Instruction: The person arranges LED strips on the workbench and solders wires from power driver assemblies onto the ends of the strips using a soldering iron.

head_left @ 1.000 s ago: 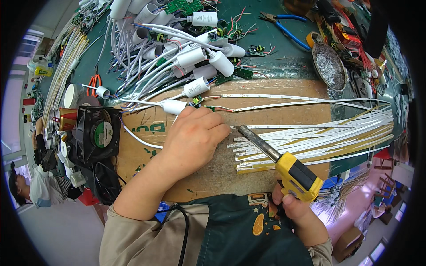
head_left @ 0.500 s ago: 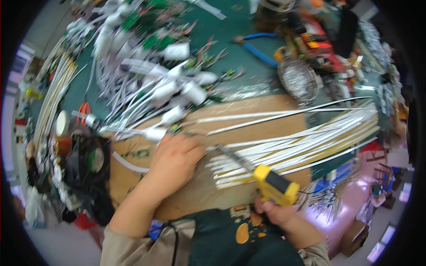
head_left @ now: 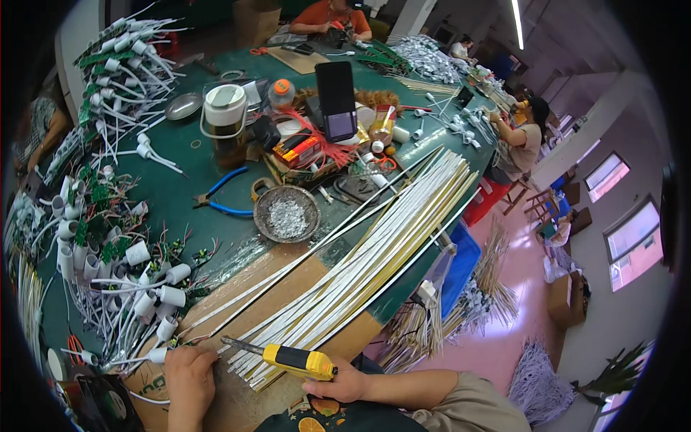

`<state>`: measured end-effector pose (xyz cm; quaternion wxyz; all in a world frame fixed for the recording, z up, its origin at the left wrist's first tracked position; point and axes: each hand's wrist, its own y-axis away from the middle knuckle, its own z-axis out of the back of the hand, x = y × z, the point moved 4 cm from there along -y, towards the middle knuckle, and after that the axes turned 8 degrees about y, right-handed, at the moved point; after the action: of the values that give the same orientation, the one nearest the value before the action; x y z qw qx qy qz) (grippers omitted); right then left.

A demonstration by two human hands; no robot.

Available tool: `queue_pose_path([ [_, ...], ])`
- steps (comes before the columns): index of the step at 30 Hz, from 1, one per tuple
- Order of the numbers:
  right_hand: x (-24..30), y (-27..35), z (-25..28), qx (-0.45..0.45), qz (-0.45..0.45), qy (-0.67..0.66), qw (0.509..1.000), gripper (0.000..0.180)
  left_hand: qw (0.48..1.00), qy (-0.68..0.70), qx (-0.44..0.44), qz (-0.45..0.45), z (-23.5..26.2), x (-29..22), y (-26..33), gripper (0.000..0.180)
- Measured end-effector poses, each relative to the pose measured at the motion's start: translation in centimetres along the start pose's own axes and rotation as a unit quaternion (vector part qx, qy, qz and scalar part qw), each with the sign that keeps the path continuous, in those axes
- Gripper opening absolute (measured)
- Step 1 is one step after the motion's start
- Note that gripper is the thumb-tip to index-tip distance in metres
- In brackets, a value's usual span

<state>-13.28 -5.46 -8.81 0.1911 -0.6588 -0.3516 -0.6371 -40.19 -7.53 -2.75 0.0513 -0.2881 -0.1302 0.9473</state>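
Observation:
My left hand (head_left: 191, 380) rests low on the brown cardboard (head_left: 223, 295), fingers curled together. Whatever they pinch is hidden. Against its left side lies a white cylindrical cap (head_left: 157, 355) with a cable. My right hand (head_left: 338, 381) grips a yellow-and-black soldering gun (head_left: 299, 361), whose metal shaft points left toward my left hand. Just beyond the shaft, a fan of long thin white and yellowish strips (head_left: 360, 266) crosses the cardboard. Two strips lie apart from that bundle, their near ends close to my left fingers.
At the left are heaped white caps with cables and green boards (head_left: 137, 281). A metal bowl of silvery bits (head_left: 288, 214), blue-handled pliers (head_left: 219, 194), a lidded jug (head_left: 224, 122) and a propped phone (head_left: 336, 101) stand farther back. Other people work around the green table (head_left: 173, 209).
My view has swung up and to the right, bringing the far table and room in. My right hand keeps hold of the soldering gun, and my left hand stays beside the white cap.

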Motion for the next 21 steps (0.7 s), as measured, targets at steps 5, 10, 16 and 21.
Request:
queue_pose_path([
  [5, 0.7, -0.2, -0.1, 0.000, -0.017, -0.038, 0.999, 0.044, 1.000, 0.000, -0.004, 0.005, 0.2, -0.5, 0.0, 0.012],
  [10, 0.6, -0.4, -0.3, 0.005, -0.010, -0.022, 1.000, 0.047, 1.000, -0.004, -0.011, 0.020, 0.3, -0.8, 0.1, 0.012],
  [16, 0.6, -0.3, -0.3, 0.007, -0.014, -0.027, 1.000, 0.049, 1.000, 0.007, -0.014, 0.016, 0.5, -1.2, -0.1, 0.012],
  [21, 0.5, -0.4, -0.3, 0.011, -0.013, -0.026, 1.000, 0.049, 1.000, 0.008, -0.016, 0.015, 0.5, -1.2, -0.1, 0.012],
])
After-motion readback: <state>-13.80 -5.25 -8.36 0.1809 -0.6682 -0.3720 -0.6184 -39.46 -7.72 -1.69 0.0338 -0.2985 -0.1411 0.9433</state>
